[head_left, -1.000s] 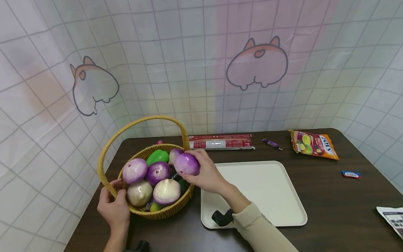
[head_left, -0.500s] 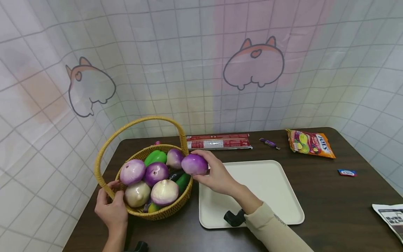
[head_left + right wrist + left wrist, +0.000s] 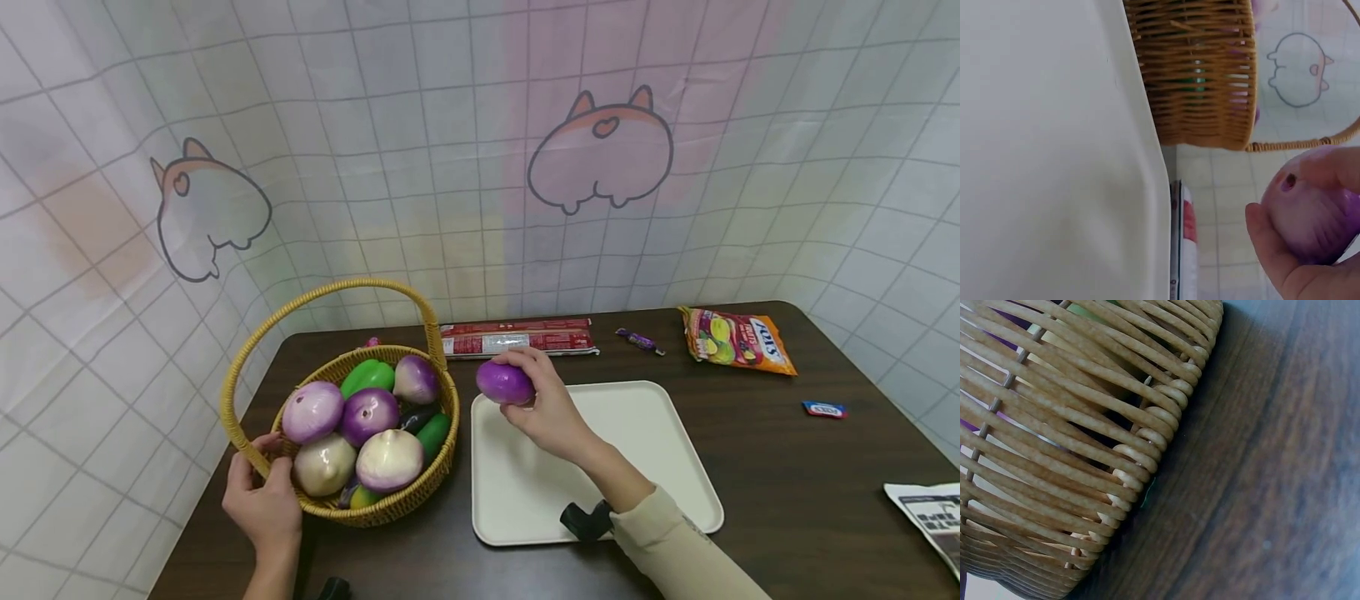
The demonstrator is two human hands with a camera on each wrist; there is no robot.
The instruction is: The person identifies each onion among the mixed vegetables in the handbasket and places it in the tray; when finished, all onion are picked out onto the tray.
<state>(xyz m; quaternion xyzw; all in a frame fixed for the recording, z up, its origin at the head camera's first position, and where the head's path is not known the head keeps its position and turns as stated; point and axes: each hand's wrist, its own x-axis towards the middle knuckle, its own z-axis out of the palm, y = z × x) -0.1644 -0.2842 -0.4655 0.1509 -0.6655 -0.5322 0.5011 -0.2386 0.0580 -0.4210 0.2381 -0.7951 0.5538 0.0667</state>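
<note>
My right hand (image 3: 551, 412) holds a glossy purple turnip (image 3: 506, 382) between thumb and fingers, above the far left part of a cream tray (image 3: 600, 517). In the right wrist view the turnip (image 3: 1307, 212) shows a pale top with a small brown stem hole. At the left, my left hand (image 3: 264, 504) grips the wicker basket (image 3: 405, 502) where its tall handle (image 3: 341, 286) meets the rim. Inside lie several purple-and-white turnips (image 3: 390, 460), a green pepper (image 3: 368, 377), a dark eggplant (image 3: 420, 417) and a green cucumber-like vegetable (image 3: 434, 437). The left wrist view shows only woven wall (image 3: 1079, 406) and table.
Behind the tray lies a long red packet (image 3: 517, 337). A purple wrapped candy (image 3: 640, 341), an orange snack bag (image 3: 738, 342) and a small blue-and-red wrapper (image 3: 825, 409) lie on the dark table (image 3: 787, 483). Printed paper (image 3: 930, 512) sits at the right edge. A patterned curtain (image 3: 420, 183) stands behind.
My right hand has carried the turnip from over the basket's right rim rightward to above the tray. My left hand stays on the basket.
</note>
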